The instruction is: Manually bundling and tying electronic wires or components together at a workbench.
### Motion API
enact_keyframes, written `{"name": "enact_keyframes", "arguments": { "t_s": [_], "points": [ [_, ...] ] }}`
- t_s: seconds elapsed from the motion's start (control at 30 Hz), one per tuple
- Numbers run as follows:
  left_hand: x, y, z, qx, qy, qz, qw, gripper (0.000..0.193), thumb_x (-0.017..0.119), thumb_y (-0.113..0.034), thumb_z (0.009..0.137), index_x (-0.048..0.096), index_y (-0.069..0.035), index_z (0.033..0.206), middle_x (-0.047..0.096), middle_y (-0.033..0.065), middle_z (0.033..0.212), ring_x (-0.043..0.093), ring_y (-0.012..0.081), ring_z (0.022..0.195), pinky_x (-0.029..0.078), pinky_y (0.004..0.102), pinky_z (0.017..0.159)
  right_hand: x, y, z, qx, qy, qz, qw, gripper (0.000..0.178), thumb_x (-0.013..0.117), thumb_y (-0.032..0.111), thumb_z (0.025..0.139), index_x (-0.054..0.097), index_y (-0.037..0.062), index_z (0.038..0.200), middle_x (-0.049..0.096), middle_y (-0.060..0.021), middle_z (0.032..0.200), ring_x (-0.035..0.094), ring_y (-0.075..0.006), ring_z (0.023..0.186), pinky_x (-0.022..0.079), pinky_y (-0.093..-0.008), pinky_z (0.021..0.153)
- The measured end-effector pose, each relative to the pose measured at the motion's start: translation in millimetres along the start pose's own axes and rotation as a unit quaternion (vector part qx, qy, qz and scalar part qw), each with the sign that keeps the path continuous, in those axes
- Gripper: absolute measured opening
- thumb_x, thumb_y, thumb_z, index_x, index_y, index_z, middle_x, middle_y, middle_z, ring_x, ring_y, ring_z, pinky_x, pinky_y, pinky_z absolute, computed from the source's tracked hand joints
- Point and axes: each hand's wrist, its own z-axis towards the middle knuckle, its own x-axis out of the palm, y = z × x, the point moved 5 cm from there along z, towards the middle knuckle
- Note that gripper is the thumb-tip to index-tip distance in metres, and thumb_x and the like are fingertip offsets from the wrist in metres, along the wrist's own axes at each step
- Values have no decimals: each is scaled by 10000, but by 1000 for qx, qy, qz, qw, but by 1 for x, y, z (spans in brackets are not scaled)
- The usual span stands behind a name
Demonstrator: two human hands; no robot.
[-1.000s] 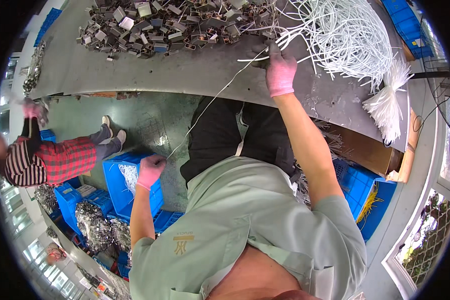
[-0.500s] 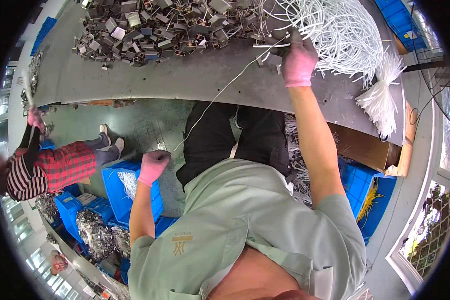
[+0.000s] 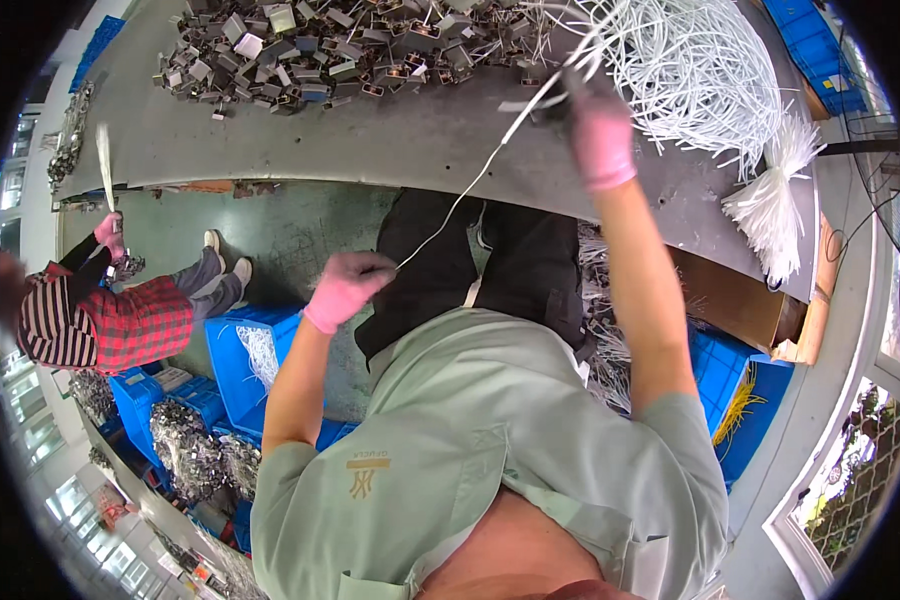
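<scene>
One thin cord's [image 3: 457, 205] running from my pinching left hand [image 3: 348, 287], probably for tension, over the counter [image 3: 370, 140] to white tubes [image 3: 592, 48] by my right hand [image 3: 600, 140], whose grip's too blurry to call tbh.

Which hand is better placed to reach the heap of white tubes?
Probably the right hand: it is over the table, close beside the white tubes. The left hand is farther away, off the table's near edge, pinching the thin wire.

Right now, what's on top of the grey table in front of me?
The table holds small metal parts, loose white strands and a white bundle; the tabletop beneath those heaps is covered.
</scene>
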Motion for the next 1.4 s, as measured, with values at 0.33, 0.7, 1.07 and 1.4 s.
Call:
{"name": "enact_keyframes", "arguments": {
  "t_s": [0.33, 0.7, 1.07, 1.4],
  "points": [
    [23, -26, 64, 36, -32, -371, 928, 212, 562, -125, 883, 603, 60, 979, 500, 36, 602, 450, 113, 522, 352, 249, 487, 10, 15, -31, 347, -13, 450, 823, 285, 548, 192, 948, 620, -77, 1007, 670, -122, 853, 638, -164, 667, 504, -256, 564],
    [72, -85, 117, 45, 6, -428, 903, 258, 540, -210, 927, 586, -35, 1110, 577, 39, 811, 487, 84, 618, 396, 236, 510, 35, 13, -58, 390, 24, 390, 834, 233, 643, 171, 883, 676, -58, 863, 653, -81, 684, 601, -125, 564, 464, -260, 516],
    [77, -153, 236, 166, -216, 127, 954, 685, 692, -333, 793, 413, 21, 1308, 535, 252, 1239, 518, 403, 1150, 426, 417, 974, -31, -127, 4, 314, -15, 129, 941, 320, 499, 231, 912, 637, -55, 954, 677, -195, 800, 665, -291, 740, 497, -362, 690],
    [67, -141, 272, 164, -290, 148, 931, 343, 648, -257, 773, 601, -8, 1005, 636, 223, 1027, 597, 373, 1007, 475, 419, 896, -1, -56, -28, 388, -98, 484, 778, 276, 513, 162, 928, 570, -55, 1088, 664, -136, 867, 639, -217, 653, 516, -304, 577]
  ]
}}
